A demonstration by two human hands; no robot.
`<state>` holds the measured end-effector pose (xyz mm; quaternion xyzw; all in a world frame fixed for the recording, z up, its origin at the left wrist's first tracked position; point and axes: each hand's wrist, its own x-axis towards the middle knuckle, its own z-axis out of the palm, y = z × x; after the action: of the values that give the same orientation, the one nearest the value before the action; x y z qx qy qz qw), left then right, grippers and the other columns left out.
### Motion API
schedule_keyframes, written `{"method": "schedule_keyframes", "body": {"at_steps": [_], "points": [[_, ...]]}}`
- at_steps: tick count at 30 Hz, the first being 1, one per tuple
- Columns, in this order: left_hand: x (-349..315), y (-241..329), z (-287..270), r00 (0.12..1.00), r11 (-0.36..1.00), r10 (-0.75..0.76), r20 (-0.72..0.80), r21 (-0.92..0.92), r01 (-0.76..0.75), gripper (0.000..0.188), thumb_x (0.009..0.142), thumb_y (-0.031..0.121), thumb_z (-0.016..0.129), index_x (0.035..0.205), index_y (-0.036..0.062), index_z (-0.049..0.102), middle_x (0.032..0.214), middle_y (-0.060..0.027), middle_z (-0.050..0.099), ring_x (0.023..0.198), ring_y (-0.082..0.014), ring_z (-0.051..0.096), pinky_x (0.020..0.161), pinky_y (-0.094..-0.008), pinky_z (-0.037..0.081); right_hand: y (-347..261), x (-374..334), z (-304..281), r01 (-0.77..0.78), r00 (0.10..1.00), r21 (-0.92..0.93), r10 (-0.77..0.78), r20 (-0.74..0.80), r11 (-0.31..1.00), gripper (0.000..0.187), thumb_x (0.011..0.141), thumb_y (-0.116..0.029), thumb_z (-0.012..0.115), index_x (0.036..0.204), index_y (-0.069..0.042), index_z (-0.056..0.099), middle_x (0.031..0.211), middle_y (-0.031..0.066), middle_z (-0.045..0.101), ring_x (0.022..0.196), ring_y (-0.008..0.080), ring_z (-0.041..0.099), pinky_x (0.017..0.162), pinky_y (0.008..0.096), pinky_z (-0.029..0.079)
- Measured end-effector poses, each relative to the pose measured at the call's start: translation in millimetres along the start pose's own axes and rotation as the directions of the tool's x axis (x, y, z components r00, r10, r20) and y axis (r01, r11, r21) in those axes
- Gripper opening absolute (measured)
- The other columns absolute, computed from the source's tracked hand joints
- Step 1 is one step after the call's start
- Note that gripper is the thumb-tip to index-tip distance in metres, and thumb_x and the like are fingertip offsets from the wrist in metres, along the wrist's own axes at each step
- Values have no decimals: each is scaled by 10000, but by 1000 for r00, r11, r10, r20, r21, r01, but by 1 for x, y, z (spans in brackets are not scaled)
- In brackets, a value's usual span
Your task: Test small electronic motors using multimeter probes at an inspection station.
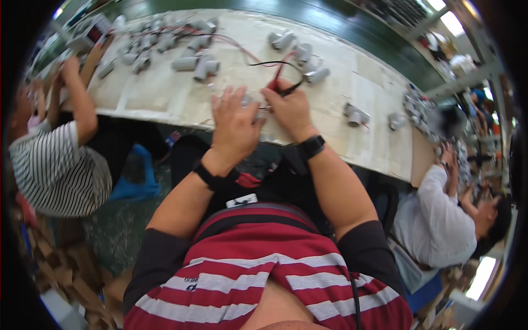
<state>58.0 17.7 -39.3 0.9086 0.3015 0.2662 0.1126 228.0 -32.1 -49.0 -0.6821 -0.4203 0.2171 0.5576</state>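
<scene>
My right hand is closed on a pair of test probes, a red probe and a black probe, above the table's near edge. Their tips point down toward my left hand and are too blurred to make out. My left hand lies beside it, outer fingers stretched, with forefinger and thumb bent round a small grey cylindrical part. Most of that part is hidden by the fingers. Beyond my hands lie grey T-shaped cylindrical parts, and others like the grey part are to the right.
Red and black leads run across the pale table toward a meter with a red display. More grey parts lie at right. A person in stripes sits left, another in white right. A blue stool stands below.
</scene>
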Motion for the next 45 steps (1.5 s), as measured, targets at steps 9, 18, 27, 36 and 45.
{"method": "schedule_keyframes", "body": {"at_steps": [9,18,27,36,45], "points": [[-2,-15,-6,997,999,39,-61,-8,-39,333,891,227,782,1218,165,764,1496,-218,528,1447,-461,416,1230,-606,270,-15,0,5,-93,995,105,88,55,990,159,964,-168,767,956,-23,704,744,13,672,613,82,603,550,262,478],[11,-24,-2,997,977,69,-26,-202,-73,194,899,211,768,1063,108,782,1423,-241,583,1349,-476,492,1184,-535,347,-15,-3,-1,-123,992,254,123,18,959,146,975,-155,763,984,-19,710,794,25,696,644,86,626,568,240,508],[26,-164,-43,988,980,70,-137,193,-43,137,906,204,733,980,103,790,1426,-235,583,1307,-473,521,1131,-559,403,-57,42,-75,0,997,162,13,-82,987,152,970,-156,769,993,-11,727,814,45,721,666,96,650,581,238,530],[83,-65,-24,964,969,240,-117,82,-231,299,859,223,758,1080,22,755,1155,-220,685,1180,-410,616,1002,-496,518,-123,101,-133,67,998,-362,-65,19,930,230,925,-234,766,942,-7,742,731,74,705,650,142,655,606,298,515],[127,84,76,980,992,-40,193,-108,61,489,942,372,735,1360,133,649,1276,-230,612,1154,-404,618,1007,-481,515,-135,88,-125,189,978,-527,-206,27,829,252,905,-252,744,925,-2,738,714,136,703,675,251,693,662,393,537]]}}
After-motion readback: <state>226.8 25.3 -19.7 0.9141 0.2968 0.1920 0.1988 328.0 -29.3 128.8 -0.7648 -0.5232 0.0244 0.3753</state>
